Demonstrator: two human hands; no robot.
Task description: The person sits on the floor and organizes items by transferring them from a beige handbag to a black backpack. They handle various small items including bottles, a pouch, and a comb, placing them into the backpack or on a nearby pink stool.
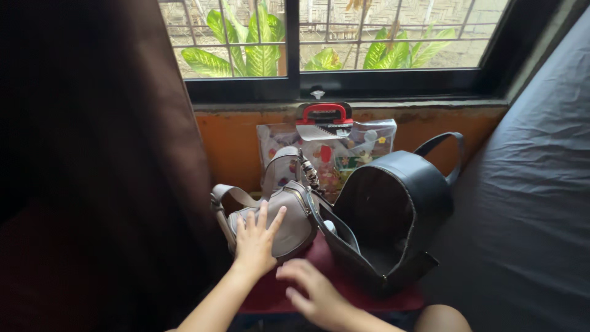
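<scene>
The left hand [255, 240] is laid flat, fingers spread, on the front of a small grey bag [279, 221], with nothing gripped. The right hand [316, 295] is held low and near the camera, just below the grey bag, its fingers loosely curled and empty (whether it is touching the surface beneath cannot be told). The grey bag is stood upright on a dark red cushion [344, 289], and its strap [230, 197] is looped out to the left, while a handle with a patterned scarf [309, 172] wound round it is raised above its zip. Just to the right, touching or nearly touching it, a black backpack [393, 215] is set with its zip undone and its flap thrown back, so that the dark inside is shown; a small pale object [330, 226] is seen at its mouth, too small to be identified. Behind both bags a clear printed pouch [362, 144] with a red handle [324, 112] is leaned against the orange wall [230, 147] under the window [295, 37], through which green leaves [246, 49] are seen. A brown curtain [104, 154] is hung at the left, and a dark sheeted bed [528, 203] is spread at the right.
</scene>
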